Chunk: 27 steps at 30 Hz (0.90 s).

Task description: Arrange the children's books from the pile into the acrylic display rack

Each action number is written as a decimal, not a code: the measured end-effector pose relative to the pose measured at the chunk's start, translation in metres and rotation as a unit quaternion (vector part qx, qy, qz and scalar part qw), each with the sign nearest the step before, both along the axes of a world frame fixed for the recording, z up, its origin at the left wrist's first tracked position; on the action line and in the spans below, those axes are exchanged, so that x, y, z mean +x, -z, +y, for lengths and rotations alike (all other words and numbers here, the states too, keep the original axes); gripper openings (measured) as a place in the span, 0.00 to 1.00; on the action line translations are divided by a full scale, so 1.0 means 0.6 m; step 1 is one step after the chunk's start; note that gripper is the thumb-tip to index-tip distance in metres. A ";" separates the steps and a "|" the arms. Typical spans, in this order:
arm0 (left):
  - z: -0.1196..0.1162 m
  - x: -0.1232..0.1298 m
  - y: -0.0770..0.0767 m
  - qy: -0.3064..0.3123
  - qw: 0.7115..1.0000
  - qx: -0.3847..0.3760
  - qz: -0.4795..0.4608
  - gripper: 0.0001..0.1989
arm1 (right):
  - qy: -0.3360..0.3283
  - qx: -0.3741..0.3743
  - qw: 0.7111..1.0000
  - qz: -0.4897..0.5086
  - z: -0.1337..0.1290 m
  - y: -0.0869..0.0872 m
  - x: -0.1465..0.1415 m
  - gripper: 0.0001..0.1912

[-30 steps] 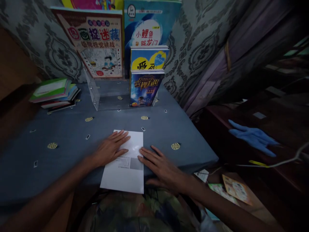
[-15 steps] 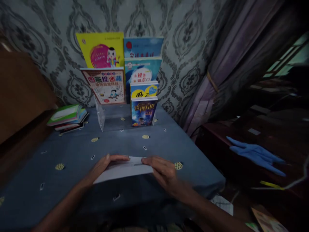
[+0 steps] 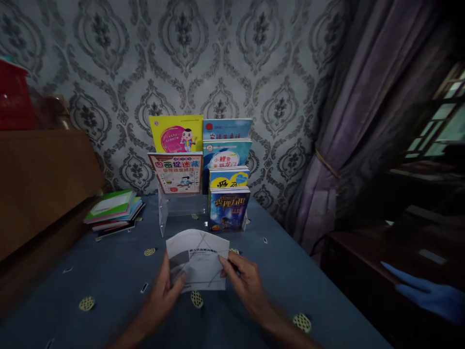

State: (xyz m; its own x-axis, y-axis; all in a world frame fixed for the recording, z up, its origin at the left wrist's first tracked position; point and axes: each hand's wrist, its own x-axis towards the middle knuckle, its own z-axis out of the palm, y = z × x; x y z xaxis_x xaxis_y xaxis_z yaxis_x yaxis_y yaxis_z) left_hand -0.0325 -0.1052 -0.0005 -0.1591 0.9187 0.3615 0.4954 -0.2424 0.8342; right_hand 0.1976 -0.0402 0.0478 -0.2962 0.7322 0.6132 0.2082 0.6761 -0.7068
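Observation:
Between my two hands is a white printed paper, raised with its face toward me. It has creases, a grey block and dark lettering, and its top edge curves. My left hand grips the lower left side, thumb in front and fingers behind. On the right side my right hand pinches the edge, thumb on the front. Beyond the paper stands a clear book rack bearing a yellow book, a picture-puzzle book and several blue books, with a dark blue book at the front right.
A stack of books lies at the table's left, beside a brown box with a red container above it. The blue tablecloth has a pineapple print. Right of the table are a purple curtain and a blue glove.
The paper has turned from nearly flat and low to upright, showing its printed face. Both hands have shifted from its top to its sides. My view has tilted upward.

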 end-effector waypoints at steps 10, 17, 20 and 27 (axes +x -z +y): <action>0.137 -0.085 -0.273 -0.140 0.928 0.173 0.298 0.15 | -0.005 0.197 0.979 -0.048 0.171 -0.155 -0.084 0.17; 0.231 -0.127 -0.377 -0.177 0.920 0.225 0.268 0.11 | 0.029 0.272 0.961 -0.048 0.275 -0.261 -0.147 0.11; 0.254 -0.135 -0.368 -0.175 0.929 0.210 0.249 0.12 | 0.039 0.270 0.961 -0.055 0.292 -0.259 -0.157 0.11; 0.288 -0.149 -0.326 -0.163 0.943 0.168 0.235 0.12 | 0.047 0.238 0.964 -0.107 0.316 -0.230 -0.165 0.10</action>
